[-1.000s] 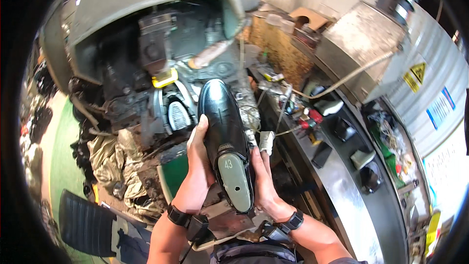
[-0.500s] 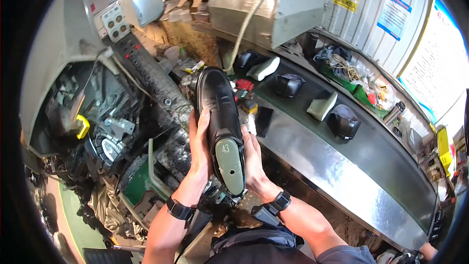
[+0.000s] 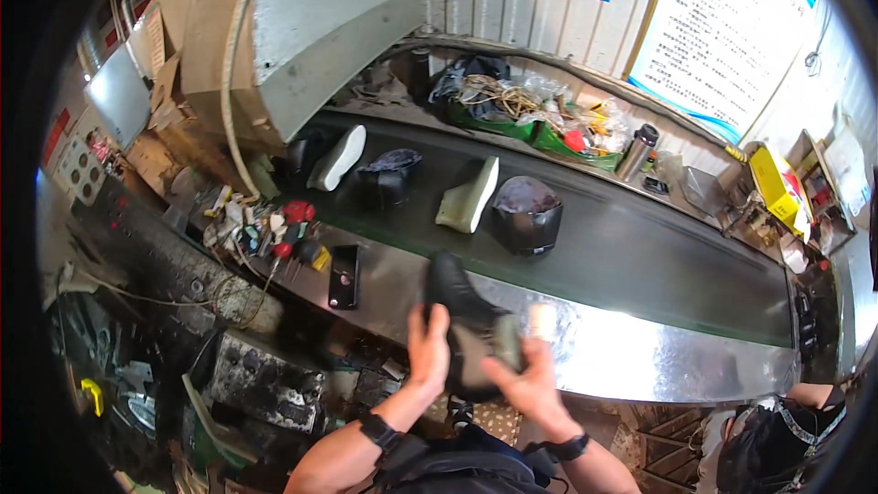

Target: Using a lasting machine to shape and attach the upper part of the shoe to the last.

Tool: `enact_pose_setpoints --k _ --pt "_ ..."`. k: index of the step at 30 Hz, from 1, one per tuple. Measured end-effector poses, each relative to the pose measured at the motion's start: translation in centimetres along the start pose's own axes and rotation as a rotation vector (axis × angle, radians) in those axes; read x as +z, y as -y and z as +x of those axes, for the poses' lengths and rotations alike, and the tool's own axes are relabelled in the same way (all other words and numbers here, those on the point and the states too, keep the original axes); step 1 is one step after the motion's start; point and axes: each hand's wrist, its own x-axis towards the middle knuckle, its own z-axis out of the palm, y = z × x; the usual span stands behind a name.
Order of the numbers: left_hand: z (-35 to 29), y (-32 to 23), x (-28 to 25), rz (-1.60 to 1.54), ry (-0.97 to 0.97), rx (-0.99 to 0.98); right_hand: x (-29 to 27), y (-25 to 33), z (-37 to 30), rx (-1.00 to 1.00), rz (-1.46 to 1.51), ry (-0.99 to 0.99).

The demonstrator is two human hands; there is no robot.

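Observation:
A black leather shoe [image 3: 457, 294], blurred by motion, is in my hands in front of the belt table's near edge. Its toe points away from me. The greenish shoe last [image 3: 508, 340] shows at its opening. My left hand [image 3: 429, 348] presses against the shoe's left side with its fingers up. At the heel end, my right hand [image 3: 533, 386] grips the shoe's right side, its fingers smeared. On the dark belt beyond stand a pale sole [image 3: 469, 197] and a black shoe part [image 3: 529, 217], with another pale sole [image 3: 338, 159] and black shoe part [image 3: 390, 179] farther left.
A metal ledge [image 3: 631, 352] borders the dark belt [image 3: 658, 265]. A phone [image 3: 345, 276] and a heap of tools [image 3: 265, 229] lie to the left. Green trays [image 3: 581, 148] and a flask [image 3: 637, 152] line the back. Another person [image 3: 786, 444] is at the lower right.
My view has swung right, toward the belt table. The shoe has moved from beside the machine to the table's front edge and turned, its last less exposed to view. Both hands stay on it.

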Motion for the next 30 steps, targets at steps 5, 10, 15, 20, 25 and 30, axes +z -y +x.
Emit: enact_pose_setpoints --k 5,10,15,20,25,30 --pt "0.2 -1.4 2.8 0.502 0.837 0.205 -19.3 -8.4 3.5 0.185 0.401 -0.5" --pt "1.3 4.2 -6.9 0.606 0.468 0.15 -38.1 -19.2 12.2 0.129 0.758 -0.814" --pt "0.1 9.0 -21.8 0.636 0.061 -0.041 -27.1 -25.1 22.2 0.24 1.121 -0.295" --pt "3.5 6.4 -20.9 0.644 0.06 0.004 -10.0 -17.5 27.7 0.431 0.84 -0.319" --pt "9.0 5.8 -14.3 0.542 0.271 0.126 -8.3 -16.8 29.2 0.38 1.004 -0.433" --pt "14.8 4.3 -8.2 0.593 0.48 0.17 -10.6 -10.1 17.8 0.308 0.732 -0.382"
